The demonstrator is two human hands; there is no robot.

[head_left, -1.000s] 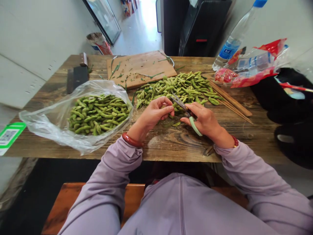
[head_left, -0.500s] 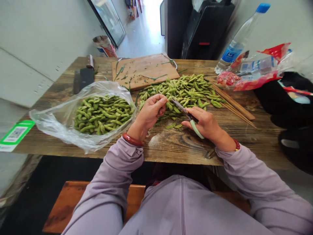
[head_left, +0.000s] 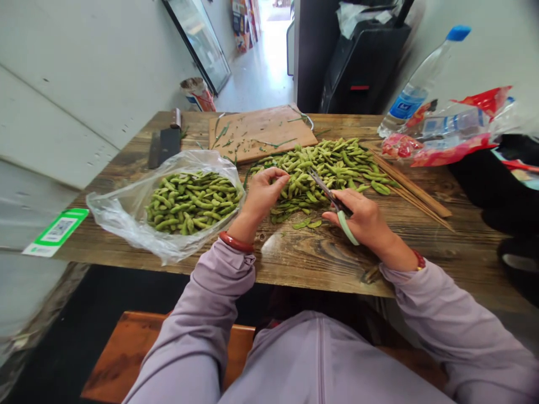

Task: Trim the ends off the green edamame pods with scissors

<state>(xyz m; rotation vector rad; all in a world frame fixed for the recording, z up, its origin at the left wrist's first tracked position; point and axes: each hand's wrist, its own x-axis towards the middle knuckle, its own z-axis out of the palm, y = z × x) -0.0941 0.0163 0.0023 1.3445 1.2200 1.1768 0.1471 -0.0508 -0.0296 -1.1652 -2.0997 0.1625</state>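
My right hand (head_left: 357, 216) grips scissors (head_left: 323, 187) with a pale green handle, their blades pointing up and left over a loose pile of green soybean pods (head_left: 332, 163). Just left of the blade tips, my left hand (head_left: 266, 193) has thumb and forefinger pinched together at the pile's near edge. Whatever is between those fingertips, if anything, I cannot make out. To the left, a clear plastic bag (head_left: 126, 224) lies open around a heap of more pods (head_left: 191, 202). A few flat pods (head_left: 306, 223) rest on the wood in front of the pile.
Behind the pile lies a cutting board (head_left: 261, 126) with green scraps. A cleaver (head_left: 165, 147) is at the back left. Wooden chopsticks (head_left: 421, 199) lie right of the pods. A water bottle (head_left: 408, 101) and red plastic packaging (head_left: 455, 148) stand at the right of the table (head_left: 295, 269).
The view has shifted, so the table sits lower and further right. My left fingertips have drawn slightly away from the scissor tips; the scissors stay in my right hand.
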